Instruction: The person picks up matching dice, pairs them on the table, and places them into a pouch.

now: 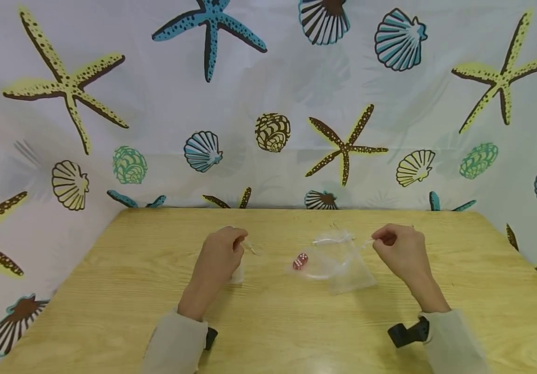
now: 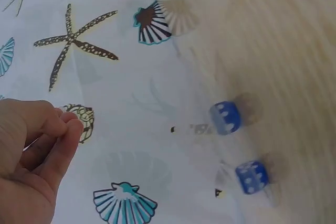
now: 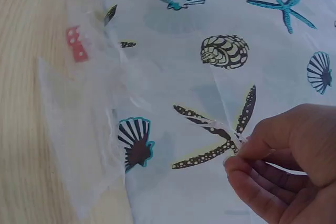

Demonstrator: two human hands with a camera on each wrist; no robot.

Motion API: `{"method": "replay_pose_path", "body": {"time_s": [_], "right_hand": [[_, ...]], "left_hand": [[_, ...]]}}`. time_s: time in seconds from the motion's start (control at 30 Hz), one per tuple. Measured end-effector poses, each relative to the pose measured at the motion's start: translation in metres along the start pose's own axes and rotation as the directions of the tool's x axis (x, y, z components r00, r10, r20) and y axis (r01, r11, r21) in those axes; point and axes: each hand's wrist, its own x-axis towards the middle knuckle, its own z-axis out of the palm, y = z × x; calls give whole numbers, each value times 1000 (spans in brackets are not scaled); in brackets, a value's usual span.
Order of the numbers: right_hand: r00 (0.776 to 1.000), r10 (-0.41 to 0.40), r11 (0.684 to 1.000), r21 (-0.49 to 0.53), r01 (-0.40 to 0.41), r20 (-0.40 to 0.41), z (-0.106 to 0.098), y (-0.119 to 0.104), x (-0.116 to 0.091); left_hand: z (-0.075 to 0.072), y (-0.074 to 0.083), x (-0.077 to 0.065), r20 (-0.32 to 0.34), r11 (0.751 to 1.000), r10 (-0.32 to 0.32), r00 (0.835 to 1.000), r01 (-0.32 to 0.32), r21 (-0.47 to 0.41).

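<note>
To the right, a sheer white drawstring pouch (image 1: 354,278) hangs tilted over the table, its white cord (image 3: 223,127) pinched between thumb and forefinger of my right hand (image 1: 401,252). Two red dice (image 1: 300,261) show left of this pouch, by a second sheer, blurred shape; whether they lie inside it is unclear. My left hand (image 1: 222,254) pinches with thumb and fingers, and a thin pale cord (image 1: 252,247) sticks out at its fingertips. Part of another whitish pouch (image 1: 238,274) appears below that hand. Two blue dice (image 2: 252,177) are seen only in the left wrist view.
A light wooden table (image 1: 287,322) spans the front. Behind and beside it hangs a white curtain (image 1: 259,93) printed with starfish and shells. Black wrist straps (image 1: 408,333) sit at the sleeve cuffs.
</note>
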Motion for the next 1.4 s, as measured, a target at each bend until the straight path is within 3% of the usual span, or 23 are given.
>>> {"method": "replay_pose_path", "body": {"time_s": [0.17,0.37,0.6,0.8,0.93,1.17,1.4], "right_hand": [[999,21,999,38,-22,27,-7,1,-1],[999,17,999,35,-19,43,-3,0,3],[998,1,998,59,-4,58,-1,-4,3],[997,-66,992,116,60,48,-4,-21,4],[995,-90,987,139,82,52,-9,-34,9],[988,-144,974,181,134,46,-14,-62,19],[984,-172,969,185,162,39,-18,-73,23]], "left_hand": [[-5,4,2,-21,997,43,999,-44,-57],[4,8,0,75,997,26,997,-21,-70],[12,17,-1,99,995,20,995,-9,-103],[20,33,-2,180,989,52,982,-25,-147],[25,39,-5,223,984,29,974,11,-177],[37,50,-10,368,973,11,930,74,-216],[39,53,-13,355,986,-65,933,115,-121]]}}
